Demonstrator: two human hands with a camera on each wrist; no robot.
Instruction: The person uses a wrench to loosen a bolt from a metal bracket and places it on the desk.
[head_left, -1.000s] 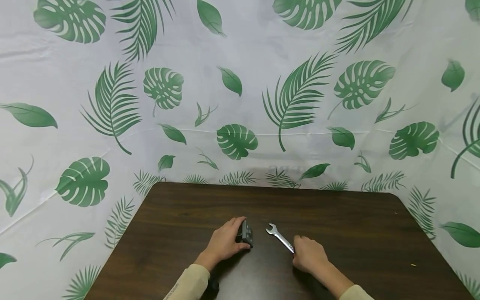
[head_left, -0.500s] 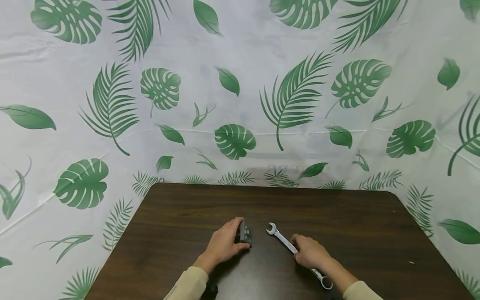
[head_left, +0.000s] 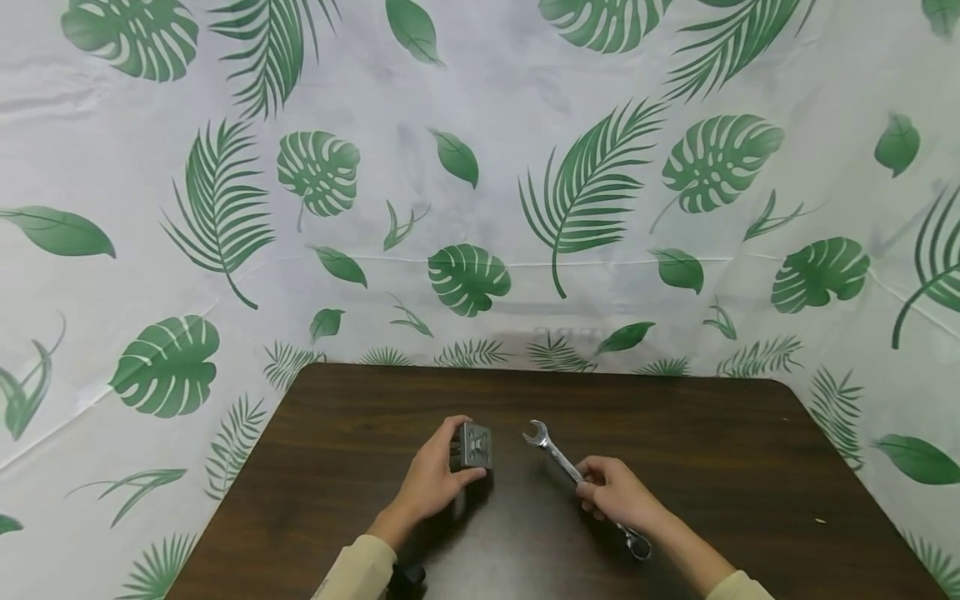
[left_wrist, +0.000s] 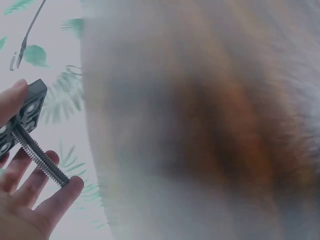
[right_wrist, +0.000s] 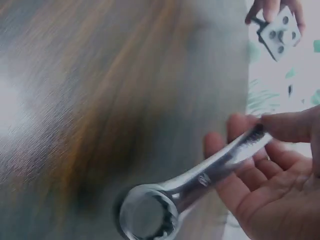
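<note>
Right hand (head_left: 615, 493) pinches a silvery combination wrench (head_left: 560, 456) near the middle of its shank, thumb on one side and fingertips on the other, with the remaining fingers loosely bent beneath it. Its open end points ahead and to the left of that hand, towards the other one, while the ring end (right_wrist: 148, 214) sticks out behind the grip, close to the wrist. Left hand (head_left: 429, 481) is spread only as wide as the grey metal plate (head_left: 477, 446) it holds, thumb at the near edge and fingers at the far one; the plate's flat face, with a raised piece at its centre, looks across to the right hand. From the plate's other side a threaded rod (left_wrist: 41, 155) runs back into the space inside the left palm, its free end at or very near a fingertip; whether they touch, I cannot tell. As for progress, taking hold of both pieces looks done: each hand has its own, and both appear raised above the table (head_left: 675, 417). Bringing the two together is not done, since the wrench's open end lies near the plate but apart from it. This seems an early stage, with any work of the wrench on the plate's centre piece yet to begin.
</note>
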